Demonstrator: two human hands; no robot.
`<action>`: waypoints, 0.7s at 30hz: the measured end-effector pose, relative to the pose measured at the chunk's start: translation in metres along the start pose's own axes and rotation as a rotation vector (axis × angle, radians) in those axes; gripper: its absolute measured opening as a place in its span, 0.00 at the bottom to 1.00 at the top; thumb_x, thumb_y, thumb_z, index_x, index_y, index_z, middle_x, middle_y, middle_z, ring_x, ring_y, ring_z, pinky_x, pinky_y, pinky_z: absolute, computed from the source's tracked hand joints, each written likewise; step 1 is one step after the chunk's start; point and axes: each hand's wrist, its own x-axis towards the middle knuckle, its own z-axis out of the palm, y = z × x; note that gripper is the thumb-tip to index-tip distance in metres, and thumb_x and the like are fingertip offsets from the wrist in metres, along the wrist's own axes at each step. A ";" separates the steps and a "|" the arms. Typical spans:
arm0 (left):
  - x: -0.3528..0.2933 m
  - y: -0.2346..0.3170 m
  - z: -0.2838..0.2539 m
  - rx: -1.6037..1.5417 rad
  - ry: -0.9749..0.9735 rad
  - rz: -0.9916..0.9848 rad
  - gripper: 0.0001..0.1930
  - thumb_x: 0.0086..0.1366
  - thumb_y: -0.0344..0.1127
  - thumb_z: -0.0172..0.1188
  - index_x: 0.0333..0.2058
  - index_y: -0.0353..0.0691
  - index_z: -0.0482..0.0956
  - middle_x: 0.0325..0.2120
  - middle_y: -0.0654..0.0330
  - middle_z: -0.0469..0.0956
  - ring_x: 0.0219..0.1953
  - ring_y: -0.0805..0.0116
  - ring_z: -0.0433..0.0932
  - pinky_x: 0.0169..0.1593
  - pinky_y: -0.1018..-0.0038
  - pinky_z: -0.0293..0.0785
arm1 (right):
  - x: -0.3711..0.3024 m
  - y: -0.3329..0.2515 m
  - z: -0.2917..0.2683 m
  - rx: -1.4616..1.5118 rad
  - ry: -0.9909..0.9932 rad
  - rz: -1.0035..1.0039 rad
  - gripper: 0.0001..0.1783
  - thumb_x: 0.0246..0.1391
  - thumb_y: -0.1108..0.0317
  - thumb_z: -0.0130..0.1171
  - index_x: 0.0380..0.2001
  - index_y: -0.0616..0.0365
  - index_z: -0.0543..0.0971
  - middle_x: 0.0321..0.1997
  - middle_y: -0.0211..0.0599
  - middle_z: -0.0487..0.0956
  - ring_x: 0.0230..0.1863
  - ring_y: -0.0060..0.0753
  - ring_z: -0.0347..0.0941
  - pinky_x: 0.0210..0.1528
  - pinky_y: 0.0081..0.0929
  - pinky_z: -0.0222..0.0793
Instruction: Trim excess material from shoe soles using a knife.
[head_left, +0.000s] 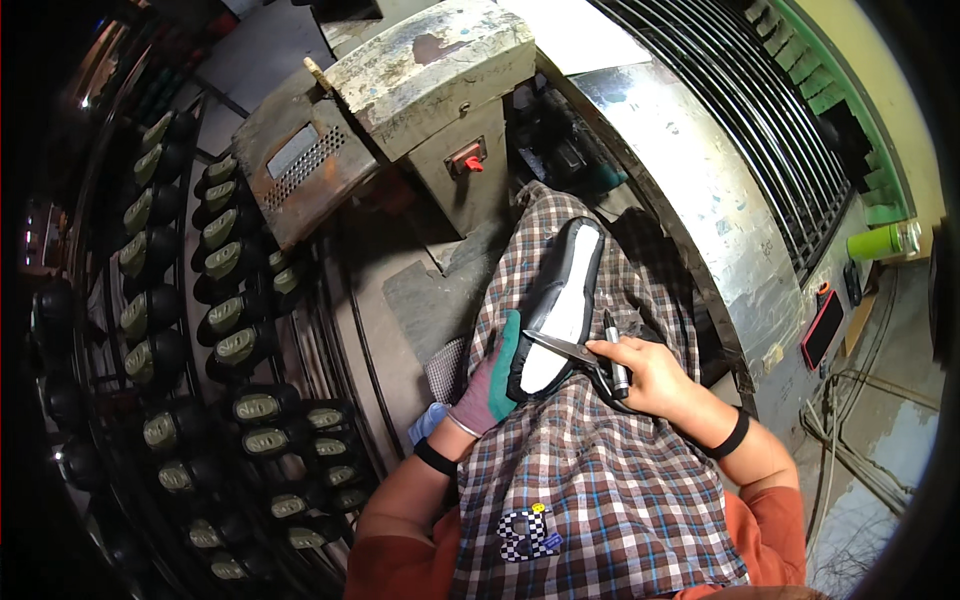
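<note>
A black shoe upper with a white sole-shaped underside lies bottom-up across my lap, on a brown checked apron. My left hand, in a pink and green work glove, grips it along its left edge near the closer end. In my bare right hand is a pair of scissors, its blades lying across the white underside and pointing left. The same hand also holds a silver and black marker pen, upright against the fingers. The scissor handles are partly hidden by my fingers.
Racks with several black shoes on lasts fill the left. Ahead stands a worn metal machine with a red switch. At right, a metal bench meets a roller conveyor, with a phone and green bottle.
</note>
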 end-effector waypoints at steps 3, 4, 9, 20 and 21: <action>-0.015 -0.034 0.005 -0.053 -0.043 -0.154 0.39 0.67 0.25 0.51 0.68 0.38 0.36 0.61 0.52 0.63 0.59 0.63 0.67 0.64 0.71 0.60 | -0.005 -0.011 0.000 -0.251 0.050 -0.028 0.34 0.32 0.76 0.61 0.51 0.48 0.76 0.30 0.41 0.75 0.28 0.45 0.74 0.30 0.36 0.72; -0.014 -0.045 0.010 -0.360 -0.015 -0.281 0.38 0.67 0.25 0.51 0.68 0.39 0.36 0.61 0.52 0.61 0.59 0.63 0.66 0.64 0.71 0.60 | -0.007 -0.011 -0.004 -0.340 0.034 -0.049 0.34 0.31 0.76 0.61 0.50 0.47 0.76 0.30 0.40 0.76 0.27 0.43 0.74 0.29 0.35 0.72; 0.006 -0.003 -0.004 -0.077 -0.029 0.011 0.40 0.67 0.25 0.52 0.68 0.39 0.33 0.62 0.54 0.61 0.59 0.63 0.67 0.65 0.71 0.60 | -0.013 -0.021 -0.031 -0.579 -0.063 -0.122 0.41 0.29 0.69 0.67 0.56 0.43 0.71 0.32 0.38 0.76 0.27 0.40 0.74 0.26 0.33 0.71; 0.016 0.010 0.000 -0.770 -0.035 -0.268 0.30 0.73 0.52 0.38 0.66 0.39 0.52 0.60 0.57 0.65 0.58 0.68 0.68 0.62 0.72 0.64 | -0.008 -0.048 -0.060 -0.841 -0.211 -0.223 0.29 0.44 0.68 0.56 0.55 0.46 0.72 0.27 0.32 0.74 0.26 0.29 0.73 0.21 0.23 0.71; 0.016 0.006 0.002 -1.100 -0.044 -0.462 0.30 0.73 0.51 0.38 0.66 0.39 0.52 0.60 0.57 0.65 0.58 0.66 0.68 0.63 0.71 0.64 | -0.008 -0.048 -0.061 -0.848 -0.226 -0.222 0.29 0.45 0.68 0.55 0.55 0.46 0.72 0.26 0.31 0.74 0.26 0.28 0.72 0.21 0.22 0.70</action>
